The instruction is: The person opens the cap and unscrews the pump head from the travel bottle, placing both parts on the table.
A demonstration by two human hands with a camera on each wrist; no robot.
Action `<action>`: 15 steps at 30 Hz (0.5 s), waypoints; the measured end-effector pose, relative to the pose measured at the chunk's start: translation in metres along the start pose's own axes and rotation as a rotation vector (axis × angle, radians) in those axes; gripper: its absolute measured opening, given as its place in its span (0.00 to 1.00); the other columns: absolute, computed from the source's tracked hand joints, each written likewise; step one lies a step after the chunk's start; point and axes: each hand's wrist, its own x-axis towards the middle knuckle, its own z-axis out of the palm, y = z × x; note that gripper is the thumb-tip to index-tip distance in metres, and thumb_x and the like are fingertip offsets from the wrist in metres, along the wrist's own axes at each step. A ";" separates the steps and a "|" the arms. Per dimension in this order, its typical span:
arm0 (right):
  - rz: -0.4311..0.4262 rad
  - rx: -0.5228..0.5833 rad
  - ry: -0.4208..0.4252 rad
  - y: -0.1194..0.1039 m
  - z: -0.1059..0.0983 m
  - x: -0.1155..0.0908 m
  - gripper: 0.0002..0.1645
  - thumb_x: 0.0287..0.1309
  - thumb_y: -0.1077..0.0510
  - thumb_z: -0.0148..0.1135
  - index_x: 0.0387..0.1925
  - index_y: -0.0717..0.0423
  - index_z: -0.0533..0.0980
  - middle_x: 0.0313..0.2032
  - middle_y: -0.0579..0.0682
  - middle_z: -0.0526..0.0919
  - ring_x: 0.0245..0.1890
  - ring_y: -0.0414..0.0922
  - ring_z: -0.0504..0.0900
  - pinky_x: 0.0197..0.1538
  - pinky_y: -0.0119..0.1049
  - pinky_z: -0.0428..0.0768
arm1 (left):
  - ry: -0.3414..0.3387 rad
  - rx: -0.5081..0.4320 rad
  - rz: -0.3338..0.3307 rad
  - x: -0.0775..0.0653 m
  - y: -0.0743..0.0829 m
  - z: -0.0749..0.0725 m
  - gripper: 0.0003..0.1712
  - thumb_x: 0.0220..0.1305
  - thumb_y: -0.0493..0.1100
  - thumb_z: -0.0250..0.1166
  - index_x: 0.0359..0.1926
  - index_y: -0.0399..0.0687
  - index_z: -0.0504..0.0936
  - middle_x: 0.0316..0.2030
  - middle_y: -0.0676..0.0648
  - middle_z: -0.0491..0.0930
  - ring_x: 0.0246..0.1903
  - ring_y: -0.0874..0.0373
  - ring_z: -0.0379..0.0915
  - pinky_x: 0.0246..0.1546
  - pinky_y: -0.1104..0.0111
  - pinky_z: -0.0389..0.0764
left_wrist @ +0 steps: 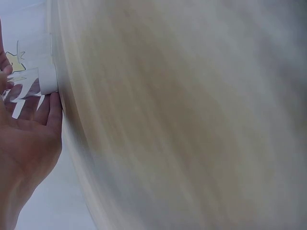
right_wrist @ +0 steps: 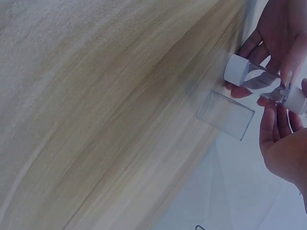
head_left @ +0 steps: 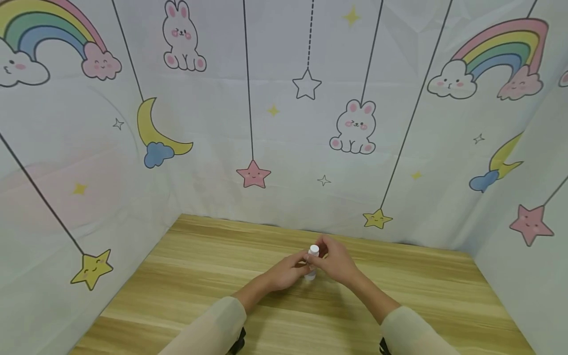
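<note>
A small clear bottle (right_wrist: 261, 79) with white ends stands upright on the table. Its white cap (head_left: 314, 249) is at the top, and the white base (left_wrist: 47, 79) sits at the tabletop. My left hand (head_left: 284, 272) holds the lower part, with fingers round the base. Up at the cap, the thumb and fingers of my right hand (head_left: 338, 260) pinch it from the right. In the right wrist view, a clear cylinder (right_wrist: 225, 115) stands beside the bottle, close to my right hand. The bottle's middle is partly hidden by fingers in the head view.
The wood-grain table (head_left: 213, 305) stretches to both sides and toward me. White cloth walls (head_left: 301, 143) printed with rabbits, stars and rainbows rise at its back, left and right edges.
</note>
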 end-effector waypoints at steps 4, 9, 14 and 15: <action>0.003 -0.002 0.002 0.002 0.000 0.000 0.15 0.66 0.50 0.76 0.41 0.52 0.78 0.34 0.42 0.82 0.37 0.40 0.81 0.39 0.36 0.80 | -0.002 -0.001 0.003 0.000 0.000 0.001 0.29 0.85 0.55 0.52 0.81 0.64 0.64 0.78 0.54 0.64 0.75 0.52 0.63 0.73 0.53 0.69; -0.030 -0.021 -0.011 0.006 0.000 0.001 0.13 0.66 0.51 0.76 0.41 0.50 0.79 0.34 0.41 0.82 0.37 0.39 0.81 0.39 0.37 0.80 | 0.002 0.001 -0.001 0.000 0.000 0.002 0.31 0.85 0.55 0.52 0.82 0.63 0.62 0.78 0.53 0.64 0.75 0.51 0.64 0.73 0.53 0.69; -0.060 -0.013 -0.027 0.008 -0.002 0.001 0.11 0.67 0.51 0.75 0.42 0.49 0.79 0.35 0.41 0.82 0.37 0.40 0.82 0.40 0.38 0.81 | 0.003 0.012 -0.011 0.001 -0.002 0.002 0.32 0.85 0.58 0.52 0.83 0.64 0.61 0.78 0.53 0.65 0.75 0.51 0.64 0.73 0.53 0.70; -0.062 -0.011 -0.030 0.008 -0.002 0.000 0.11 0.67 0.52 0.75 0.42 0.49 0.79 0.35 0.41 0.82 0.37 0.40 0.82 0.41 0.38 0.81 | 0.002 0.011 -0.013 0.001 -0.002 0.002 0.32 0.85 0.58 0.51 0.83 0.64 0.61 0.78 0.54 0.65 0.75 0.52 0.64 0.73 0.53 0.70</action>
